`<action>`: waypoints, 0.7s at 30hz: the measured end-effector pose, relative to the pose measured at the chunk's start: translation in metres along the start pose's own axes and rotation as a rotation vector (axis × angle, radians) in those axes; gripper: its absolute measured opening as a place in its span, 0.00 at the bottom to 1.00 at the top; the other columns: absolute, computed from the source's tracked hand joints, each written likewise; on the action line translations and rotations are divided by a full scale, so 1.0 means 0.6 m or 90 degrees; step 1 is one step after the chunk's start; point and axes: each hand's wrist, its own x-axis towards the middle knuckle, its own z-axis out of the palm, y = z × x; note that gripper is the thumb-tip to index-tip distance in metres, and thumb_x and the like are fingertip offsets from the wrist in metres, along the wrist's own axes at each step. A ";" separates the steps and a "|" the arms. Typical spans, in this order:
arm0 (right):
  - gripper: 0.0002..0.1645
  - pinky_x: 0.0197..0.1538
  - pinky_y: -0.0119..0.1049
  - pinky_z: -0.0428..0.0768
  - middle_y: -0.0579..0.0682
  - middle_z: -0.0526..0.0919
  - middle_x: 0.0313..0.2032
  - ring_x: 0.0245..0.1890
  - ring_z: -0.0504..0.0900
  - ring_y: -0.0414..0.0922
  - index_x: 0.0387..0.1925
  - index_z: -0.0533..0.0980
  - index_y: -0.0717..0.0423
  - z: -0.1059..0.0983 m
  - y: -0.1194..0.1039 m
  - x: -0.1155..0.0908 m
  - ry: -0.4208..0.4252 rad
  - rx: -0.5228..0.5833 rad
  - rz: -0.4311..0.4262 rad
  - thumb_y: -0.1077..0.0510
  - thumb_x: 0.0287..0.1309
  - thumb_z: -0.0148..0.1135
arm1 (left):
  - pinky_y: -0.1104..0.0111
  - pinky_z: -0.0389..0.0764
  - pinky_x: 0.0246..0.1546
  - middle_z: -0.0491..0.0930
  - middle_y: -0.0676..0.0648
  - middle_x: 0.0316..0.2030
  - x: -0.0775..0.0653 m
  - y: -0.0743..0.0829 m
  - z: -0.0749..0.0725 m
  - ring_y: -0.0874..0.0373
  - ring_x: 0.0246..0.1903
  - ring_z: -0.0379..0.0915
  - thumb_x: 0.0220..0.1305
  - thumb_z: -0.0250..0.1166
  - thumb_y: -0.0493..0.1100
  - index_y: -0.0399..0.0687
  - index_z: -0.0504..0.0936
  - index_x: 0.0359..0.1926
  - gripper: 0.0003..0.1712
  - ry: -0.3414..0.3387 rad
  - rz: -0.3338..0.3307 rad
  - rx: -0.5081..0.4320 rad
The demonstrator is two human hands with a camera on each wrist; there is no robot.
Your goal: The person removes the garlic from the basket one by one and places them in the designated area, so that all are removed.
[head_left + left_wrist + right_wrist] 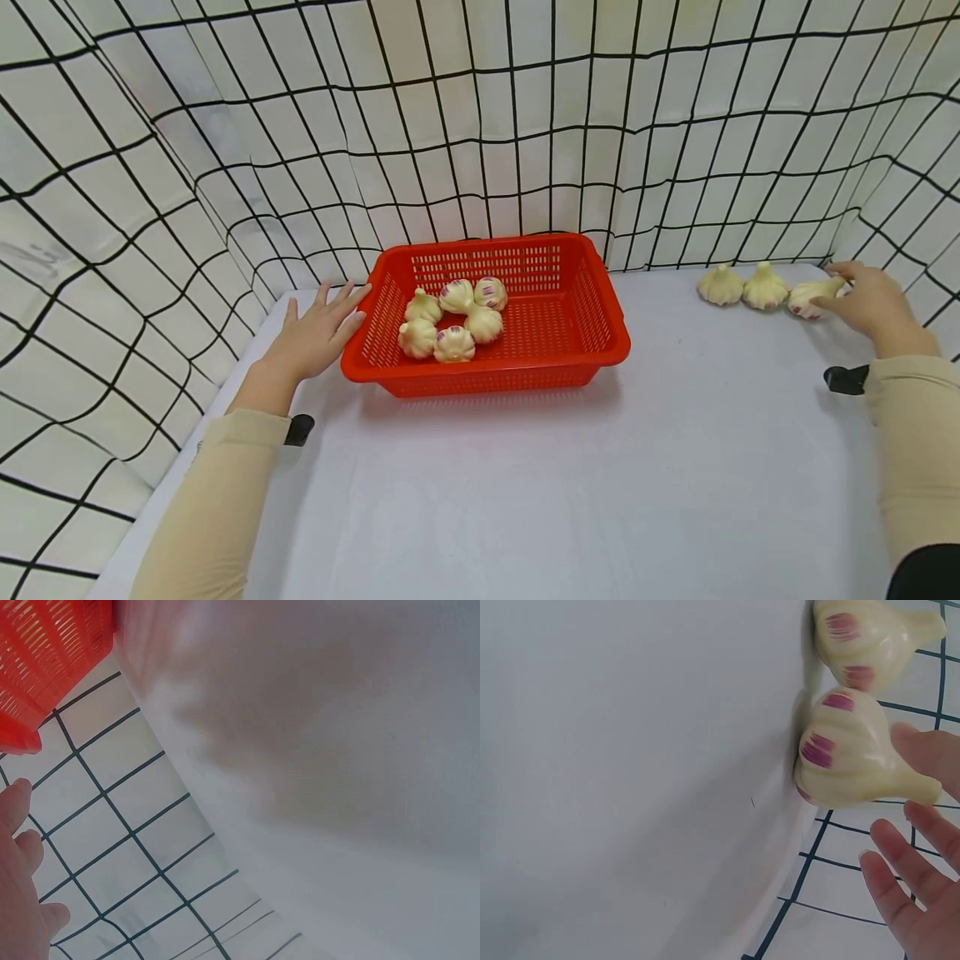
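My left hand point(315, 329) lies with spread, straight fingers at the left rim of a red plastic basket point(495, 372); its fingertips touch or nearly touch the rim. Several garlic bulbs point(454, 343) sit in the basket's left half. At the far right, my right hand point(873, 304) reaches to the rightmost garlic bulb point(847, 754) of a row of three. Thumb and fingers stand apart on either side of its stem, without a clear grip. Beside it are the middle bulb point(765, 289) and the left bulb point(721, 286).
A black wire grid point(525, 125) with white sheeting behind it rises at the back and both sides. The table point(525, 492) has a white cover. Black wrist devices point(847, 380) show at both sleeves.
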 end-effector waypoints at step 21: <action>0.45 0.59 0.79 0.59 0.79 0.53 0.72 0.66 0.58 0.79 0.77 0.52 0.68 -0.039 -0.036 -0.019 0.012 0.018 -0.029 0.40 0.77 0.50 | 0.30 0.22 0.67 0.43 0.38 0.81 0.004 -0.001 0.001 0.35 0.78 0.25 0.81 0.33 0.65 0.55 0.48 0.83 0.38 0.003 0.002 0.003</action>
